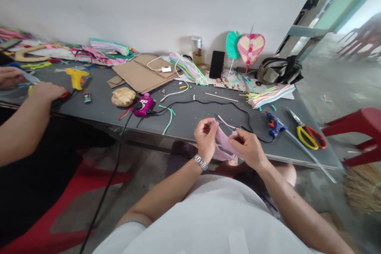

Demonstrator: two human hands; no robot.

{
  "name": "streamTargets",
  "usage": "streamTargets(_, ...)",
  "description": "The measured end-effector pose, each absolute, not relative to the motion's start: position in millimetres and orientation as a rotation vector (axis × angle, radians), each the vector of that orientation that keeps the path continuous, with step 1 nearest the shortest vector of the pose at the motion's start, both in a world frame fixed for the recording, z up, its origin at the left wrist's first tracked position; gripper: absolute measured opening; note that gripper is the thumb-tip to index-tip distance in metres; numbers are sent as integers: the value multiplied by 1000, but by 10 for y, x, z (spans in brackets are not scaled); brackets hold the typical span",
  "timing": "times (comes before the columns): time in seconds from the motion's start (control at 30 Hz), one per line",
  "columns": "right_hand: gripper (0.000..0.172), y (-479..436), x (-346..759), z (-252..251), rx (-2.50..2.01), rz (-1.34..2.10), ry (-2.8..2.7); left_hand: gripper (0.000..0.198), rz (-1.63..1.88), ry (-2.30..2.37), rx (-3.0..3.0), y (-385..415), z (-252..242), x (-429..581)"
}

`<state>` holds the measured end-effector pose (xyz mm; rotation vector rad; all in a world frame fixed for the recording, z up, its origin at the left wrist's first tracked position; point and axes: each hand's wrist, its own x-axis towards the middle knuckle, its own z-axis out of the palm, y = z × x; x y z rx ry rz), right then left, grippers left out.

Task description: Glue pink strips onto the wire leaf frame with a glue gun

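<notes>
Just over the table's front edge, my left hand [206,138] is closed, thumb and fingers pinching the upper end of a pale pink strip [222,139]. It looks like joined pipe cleaners, though its exact make is hard to see. My right hand [249,147] is closed on the strip's other side, and part of the strip hangs below between both hands. A thin light stem curves between the fingertips. To the right lie a blue glue gun [275,124] with a long clear glue stick and scissors [311,137] with yellow and orange handles.
Pipe-cleaner bundles [269,96], cardboard [145,73], a stone [123,97], a purple power box [143,105] with black cables, a phone [217,64], a jar [197,50] and heart-shaped fans [251,49] occupy the table [190,121]. At left, a co-worker's hands [47,90] are near a yellow glue gun [76,78].
</notes>
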<state>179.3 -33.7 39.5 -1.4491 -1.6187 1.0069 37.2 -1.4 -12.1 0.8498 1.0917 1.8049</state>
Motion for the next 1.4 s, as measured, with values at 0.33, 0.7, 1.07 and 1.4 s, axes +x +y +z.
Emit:
streamTargets(0.33,18,-343,1901,372,-1370,1017,-1645,30,1737,1071,757,-52,-116,359)
streamTargets(0.7,20,-549,2123,704,-1406,921,-1701,29,1623,935,865,-204,251,415)
streamTargets(1.07,26,-954,2041,1595,-1185,-454,-2152,20,1979,805,1298,-311,951,276)
streamTargets(1.4,17,-392,1206,412,-1262,-388,-2533,54,1721,1137,553,-216,-73,-187)
